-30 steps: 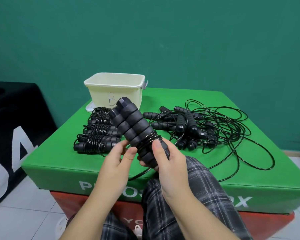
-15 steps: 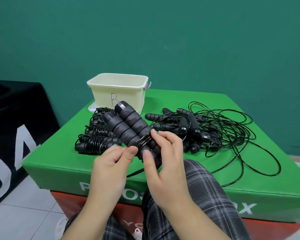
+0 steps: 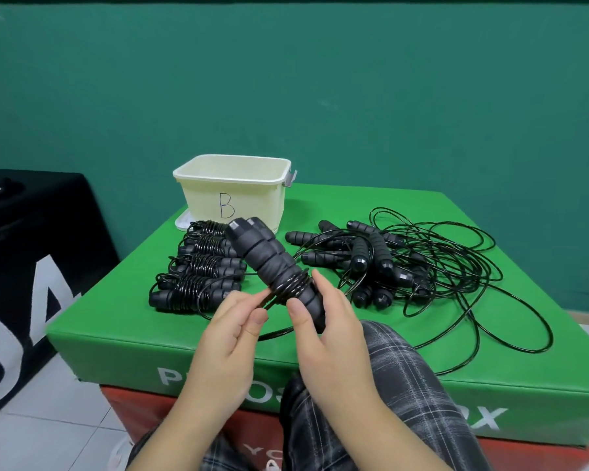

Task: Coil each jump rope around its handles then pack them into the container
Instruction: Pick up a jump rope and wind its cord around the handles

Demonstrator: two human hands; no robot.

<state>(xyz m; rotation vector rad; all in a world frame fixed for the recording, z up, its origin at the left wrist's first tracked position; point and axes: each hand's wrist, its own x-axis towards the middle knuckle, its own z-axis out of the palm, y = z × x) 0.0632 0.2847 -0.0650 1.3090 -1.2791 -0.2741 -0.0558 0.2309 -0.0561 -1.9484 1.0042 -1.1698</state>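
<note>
A: Black coiled ropes (image 3: pixel 198 266), approx four, lie done on the green box (image 3: pixel 490 351), none visible in the cream container (image 3: pixel 233 192) behind them, tho its inside is mostly hidden.

B: And now?

A: Left hand (image 3: pixel 232 321) pinches the cord; right hand (image 3: pixel 323 321) grips the paired handles (image 3: pixel 272 263) w/ a few turns on. Loose pile (image 3: pixel 405 263) right, cords tangled, still to do.

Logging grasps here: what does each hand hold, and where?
Right hand grips the paired black foam handles at their lower end; left hand pinches the thin black cord.
</note>
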